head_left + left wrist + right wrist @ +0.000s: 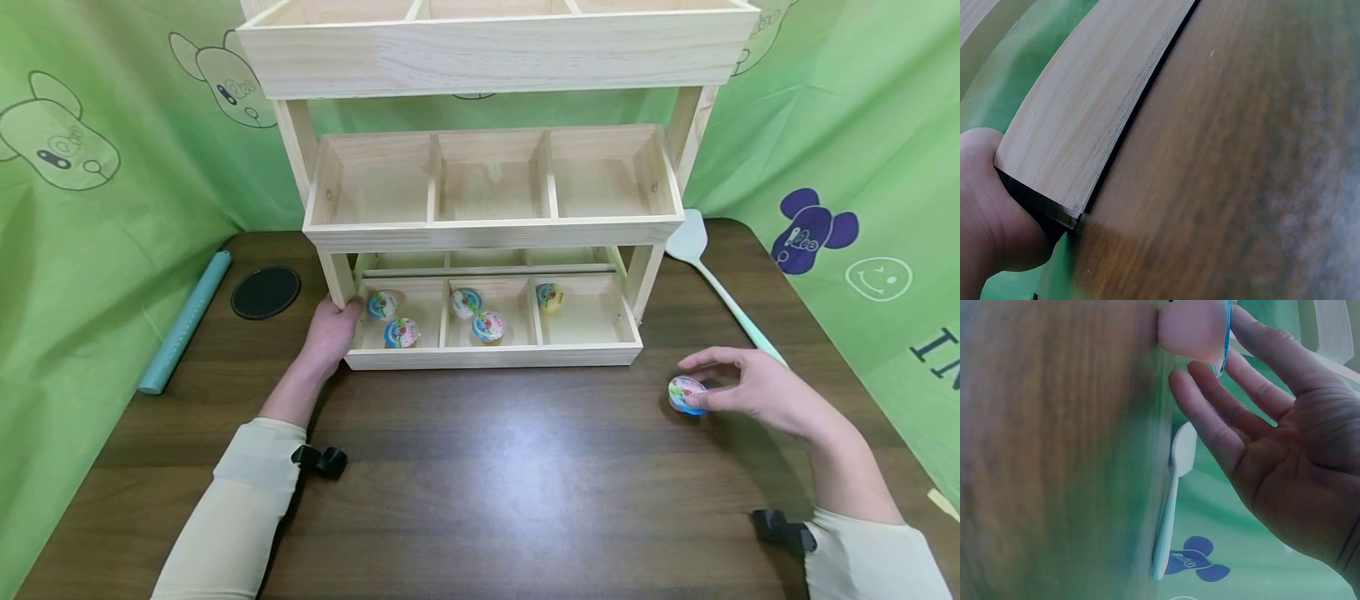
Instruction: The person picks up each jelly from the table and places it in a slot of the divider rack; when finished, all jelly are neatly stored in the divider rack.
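Observation:
My left hand [333, 333] grips the left end of the bottom tray of a three-tier wooden shelf [495, 236]; its thumb shows by the tray's corner, and most of its fingers are hidden. In the left wrist view that hand [1004, 206] wraps the end of the pale tray front [1094, 106]. Right of the shelf, my right hand [757, 387] pinches a small jelly cup [686, 395] by its rim, low over the table. The right wrist view shows the jelly cup's pink body [1192, 328] and blue-edged lid, with the right hand's [1285, 437] other fingers spread behind.
Several jelly cups lie in the bottom tray [487, 358]: two at left [401, 332], two in the middle [488, 326], one at right [550, 297]. A pale spatula [723, 287] lies behind my right hand. A black disc [266, 292] and a blue roll [187, 321] lie left.

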`<state>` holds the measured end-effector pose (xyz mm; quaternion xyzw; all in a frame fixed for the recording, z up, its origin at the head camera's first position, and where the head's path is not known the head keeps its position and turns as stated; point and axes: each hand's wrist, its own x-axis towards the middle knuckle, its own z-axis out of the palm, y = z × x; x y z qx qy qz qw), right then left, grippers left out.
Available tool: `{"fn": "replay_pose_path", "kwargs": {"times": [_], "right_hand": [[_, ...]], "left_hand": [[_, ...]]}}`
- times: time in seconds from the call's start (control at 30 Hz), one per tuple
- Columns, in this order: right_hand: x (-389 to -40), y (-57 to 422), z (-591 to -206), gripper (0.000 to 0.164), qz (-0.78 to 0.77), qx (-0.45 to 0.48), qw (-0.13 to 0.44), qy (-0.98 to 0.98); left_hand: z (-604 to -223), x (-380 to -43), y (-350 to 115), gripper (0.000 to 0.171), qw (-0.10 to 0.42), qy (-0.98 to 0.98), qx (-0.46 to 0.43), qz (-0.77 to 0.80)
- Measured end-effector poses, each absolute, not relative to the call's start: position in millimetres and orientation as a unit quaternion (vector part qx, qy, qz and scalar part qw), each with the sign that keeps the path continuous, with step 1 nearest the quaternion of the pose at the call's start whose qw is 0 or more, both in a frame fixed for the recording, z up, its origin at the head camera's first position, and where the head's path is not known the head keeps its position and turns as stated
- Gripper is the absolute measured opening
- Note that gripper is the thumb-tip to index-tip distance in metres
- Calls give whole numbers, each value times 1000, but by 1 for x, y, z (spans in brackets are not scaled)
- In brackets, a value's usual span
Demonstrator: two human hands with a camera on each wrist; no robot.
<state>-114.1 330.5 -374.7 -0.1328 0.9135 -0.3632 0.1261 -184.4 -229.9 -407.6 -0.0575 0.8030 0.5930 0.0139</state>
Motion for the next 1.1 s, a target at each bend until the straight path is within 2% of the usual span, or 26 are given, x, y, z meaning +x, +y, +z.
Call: {"fn": "replay_pose_path", "kwargs": {"times": [0.23, 0.43, 0.6, 0.87, 1.1], "right_hand": [[-113, 330, -374, 45, -358, -140, 127, 914], [-111, 328, -373, 50, -381, -150, 158, 898], [-113, 328, -374, 49, -360, -154, 142, 909], [-116, 325, -374, 58, -367, -142, 143, 908], [-118, 324, -373, 52, -335, -137, 133, 923]], "left_hand": [[-409, -185, -229, 58, 8, 810, -60, 583], [-408, -185, -229, 58, 7, 814, -64, 577], [-408, -185, -229, 57, 9, 815, -66, 576], [-407, -184, -229, 59, 15, 811, -64, 581], [-406, -183, -228, 60, 19, 807, -62, 587]]}}
